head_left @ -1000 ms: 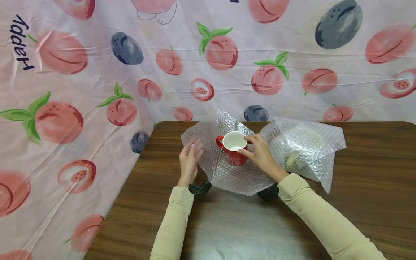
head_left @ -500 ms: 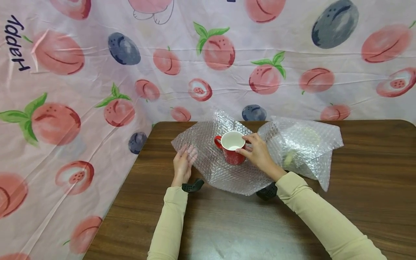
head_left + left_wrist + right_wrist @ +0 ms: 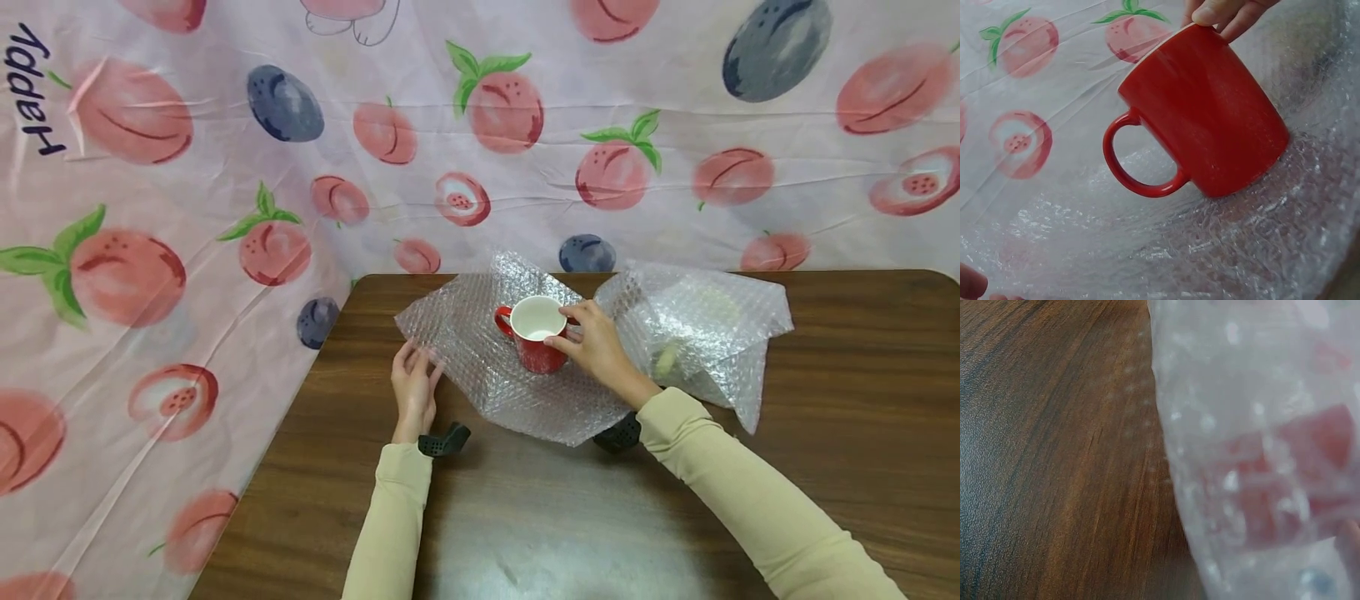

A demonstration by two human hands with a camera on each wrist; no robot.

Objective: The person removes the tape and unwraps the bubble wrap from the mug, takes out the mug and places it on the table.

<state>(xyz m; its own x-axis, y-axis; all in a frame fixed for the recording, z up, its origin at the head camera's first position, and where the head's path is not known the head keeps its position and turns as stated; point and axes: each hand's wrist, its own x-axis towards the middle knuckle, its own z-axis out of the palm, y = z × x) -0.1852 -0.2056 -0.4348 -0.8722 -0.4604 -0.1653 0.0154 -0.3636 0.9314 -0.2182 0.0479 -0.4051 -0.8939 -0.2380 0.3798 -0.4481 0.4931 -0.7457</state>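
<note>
A red mug (image 3: 542, 356) with a white inside stands upright on a sheet of bubble wrap (image 3: 480, 350), its handle (image 3: 1147, 189) pointing left. My right hand (image 3: 597, 346) pinches the mug's right rim between thumb and fingers. At the wrap's left edge is my left hand (image 3: 413, 390), its loosely extended fingertips overlapping the plastic. Part of a left finger shows at the lower left corner of the left wrist view. In the right wrist view, the mug (image 3: 1266, 487) appears blurred behind a raised flap of the wrap.
Right of the mug lies a second bubble-wrap bundle (image 3: 720, 325) with something pale yellowish-green inside. Both rest on a dark wooden table (image 3: 540, 517). A fruit-print cloth (image 3: 525, 208) hangs behind the table and along its left side.
My left hand has moved left and slightly toward me, and the wrap's left corner now spreads farther out to the left. My right hand stays on the mug's rim.
</note>
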